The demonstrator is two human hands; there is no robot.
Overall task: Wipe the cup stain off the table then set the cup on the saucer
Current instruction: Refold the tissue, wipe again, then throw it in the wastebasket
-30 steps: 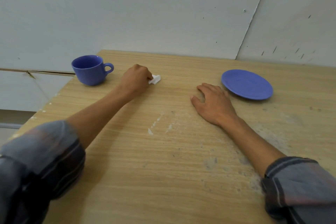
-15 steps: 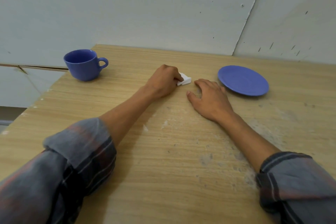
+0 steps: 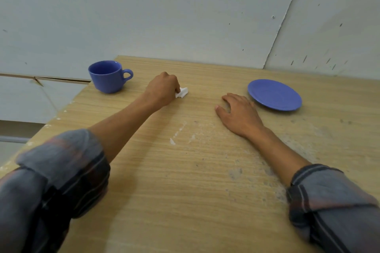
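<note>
Blue cup (image 3: pixel 108 77) upper left of the frame; matching blue saucer (image 3: pixel 274 94) right of centre. Small white tissue (image 3: pixel 182 92) between. Light tan wood-grain bench (image 3: pixel 185 191), streaked with whitish smears. Grey plaid sleeves (image 3: pixel 61 170) with faint reddish stripes. Pale grey wall (image 3: pixel 164 16), dark-specked.

Blue cup (image 3: pixel 108 77) upright at table's 10 o'clock corner, handle toward 3 o'clock, empty blue saucer (image 3: pixel 274 94) flat at 2 o'clock, well apart, crumpled white tissue (image 3: pixel 182 92) between them, nearer the cup, clutched in fist.
</note>
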